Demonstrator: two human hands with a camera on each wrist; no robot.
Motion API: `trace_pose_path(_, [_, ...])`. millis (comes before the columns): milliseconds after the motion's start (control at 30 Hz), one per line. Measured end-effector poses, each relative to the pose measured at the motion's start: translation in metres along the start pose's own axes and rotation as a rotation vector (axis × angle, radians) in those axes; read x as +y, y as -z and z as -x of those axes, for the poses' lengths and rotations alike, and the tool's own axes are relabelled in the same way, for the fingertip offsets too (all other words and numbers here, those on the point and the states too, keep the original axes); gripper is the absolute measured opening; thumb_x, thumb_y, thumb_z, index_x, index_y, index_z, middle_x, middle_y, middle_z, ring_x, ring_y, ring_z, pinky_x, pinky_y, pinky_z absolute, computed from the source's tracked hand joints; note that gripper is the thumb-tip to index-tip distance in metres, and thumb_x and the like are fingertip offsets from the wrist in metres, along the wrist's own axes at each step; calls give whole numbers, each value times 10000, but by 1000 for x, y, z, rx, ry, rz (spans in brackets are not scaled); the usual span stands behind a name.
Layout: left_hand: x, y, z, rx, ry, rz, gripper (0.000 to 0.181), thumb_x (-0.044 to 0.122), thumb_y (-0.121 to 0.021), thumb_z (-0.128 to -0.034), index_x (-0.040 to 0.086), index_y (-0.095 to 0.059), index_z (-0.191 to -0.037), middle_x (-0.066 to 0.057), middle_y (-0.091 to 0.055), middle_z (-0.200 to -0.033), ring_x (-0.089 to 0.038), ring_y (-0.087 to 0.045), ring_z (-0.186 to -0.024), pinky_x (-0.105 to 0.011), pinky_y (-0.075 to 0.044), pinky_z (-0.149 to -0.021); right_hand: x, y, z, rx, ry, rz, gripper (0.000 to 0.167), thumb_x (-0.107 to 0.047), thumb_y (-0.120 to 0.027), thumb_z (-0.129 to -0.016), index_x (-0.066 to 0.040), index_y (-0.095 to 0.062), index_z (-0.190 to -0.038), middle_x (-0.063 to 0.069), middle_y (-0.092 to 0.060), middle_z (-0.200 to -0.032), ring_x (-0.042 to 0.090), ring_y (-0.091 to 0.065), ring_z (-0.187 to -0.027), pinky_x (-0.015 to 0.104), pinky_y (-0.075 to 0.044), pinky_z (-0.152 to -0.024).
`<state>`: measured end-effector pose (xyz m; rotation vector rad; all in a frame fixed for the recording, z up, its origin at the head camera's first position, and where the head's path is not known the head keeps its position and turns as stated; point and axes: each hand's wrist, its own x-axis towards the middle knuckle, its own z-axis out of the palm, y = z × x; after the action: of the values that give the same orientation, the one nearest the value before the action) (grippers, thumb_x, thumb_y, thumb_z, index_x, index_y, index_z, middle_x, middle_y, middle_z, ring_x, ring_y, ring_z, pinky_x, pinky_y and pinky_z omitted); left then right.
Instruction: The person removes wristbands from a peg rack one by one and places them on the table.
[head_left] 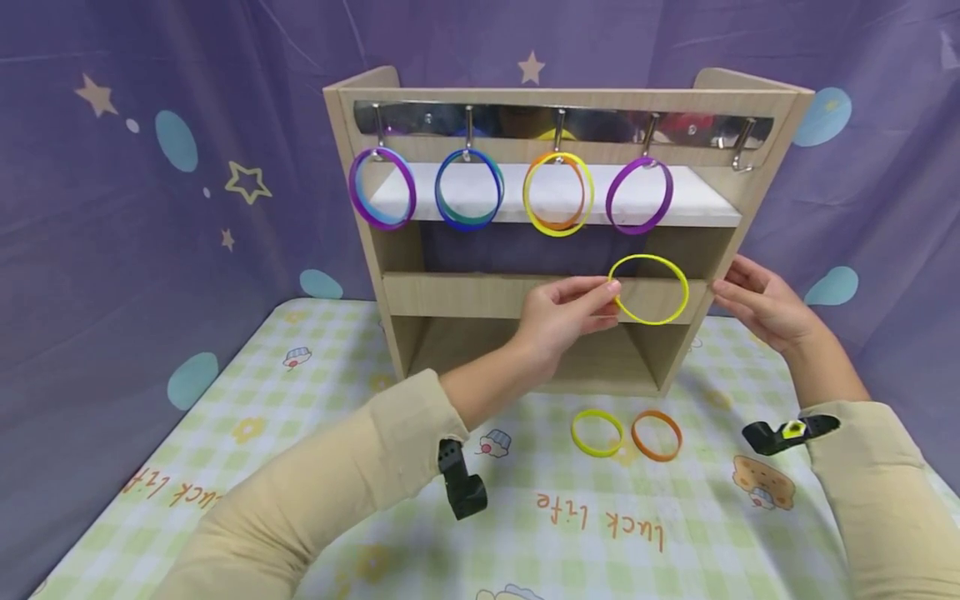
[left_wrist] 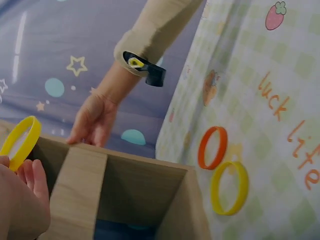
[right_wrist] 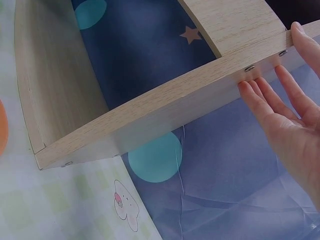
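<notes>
My left hand (head_left: 566,321) pinches a yellow silicone wristband (head_left: 685,292) at its left edge, between thumb and fingers. It hangs in front of the wooden shelf unit (head_left: 457,296), below the hook rail. My right hand (head_left: 772,307) touches the unit's right side panel; in the right wrist view its fairly straight fingers (right_wrist: 260,102) lie against the outer face and the thumb meets the front edge. Wristbands hang from the hooks: purple (head_left: 411,187) with light blue, blue (head_left: 438,196) with teal, yellow (head_left: 590,196) with orange, and a single purple one (head_left: 667,200).
A metal rail (head_left: 510,121) carries several hooks, the rightmost hook (head_left: 741,148) beside the purple wristband. On the checked tablecloth (head_left: 540,558) before the unit lie a yellow-green wristband (head_left: 574,437) and an orange wristband (head_left: 636,437). A purple patterned curtain (head_left: 225,67) stands behind.
</notes>
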<state>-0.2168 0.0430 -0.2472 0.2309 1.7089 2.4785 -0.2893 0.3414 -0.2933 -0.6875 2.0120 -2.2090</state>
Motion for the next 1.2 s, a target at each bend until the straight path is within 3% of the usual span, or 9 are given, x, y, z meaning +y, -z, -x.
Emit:
trace_pose_path(333, [-15, 23, -4, 33, 125, -31, 272, 53, -676, -882, -55, -665, -1130, -254, -660, -1188, -90, -658, -693, -317, -623, -841, 1, 2, -1, 8, -7, 36, 645, 14, -463, -974, -21, -137, -1529, -98, -558, -1245, -7, -582, -1093, 80, -519, -892])
trace_pose_path(467, [-17, 32, -4, 42, 165, -42, 265, 62, -686, -875, -45, -670, -1117, -125, -730, -953, -77, -663, -686, -318, -623, -839, 1, 1, -1, 1, 3, 31, 648, 21, -462, -972, -11, -130, -1528, -91, -558, -1249, -3, -584, -1095, 84, -521, -896])
trace_pose_path(600, [-20, 43, -3, 47, 196, -40, 254, 55, -684, -874, -43, -666, -1108, 11, -672, -777, -76, -657, -678, -333, -613, -872, 2, 2, -1, -3, 9, 21, 600, 30, -459, -970, -33, -197, -1507, -85, -564, -1245, 4, -588, -1095, 91, -526, -896])
trace_pose_path(733, [-26, 53, -4, 54, 214, -39, 246, 31, -668, -880, -59, -650, -1107, 26, -659, -761, -82, -639, -681, -308, -620, -855, 3, 3, -1, -9, 16, 16, 570, 35, -452, -971, -42, -230, -1489, -81, -565, -1248, 9, -588, -1098, 96, -528, -898])
trace_pose_path(867, [-33, 62, -3, 53, 232, -71, 268, 24, -657, -885, -74, -641, -1133, 33, -653, -758, -73, -631, -677, -261, -624, -807, 3, 3, -1, -4, 7, 24, 635, 26, -455, -973, -24, -146, -1525, -90, -553, -1253, -1, -580, -1103, 90, -525, -896])
trace_pose_path(1200, [-47, 86, 2, 6, 312, -196, 288, 56, -655, -898, -59, -644, -1162, -40, -697, -873, -92, -668, -739, -335, -593, -925, 1, 2, -1, 9, -11, 22, 683, 18, -462, -972, -3, -76, -1534, -100, -548, -1252, -8, -576, -1102, 86, -526, -888])
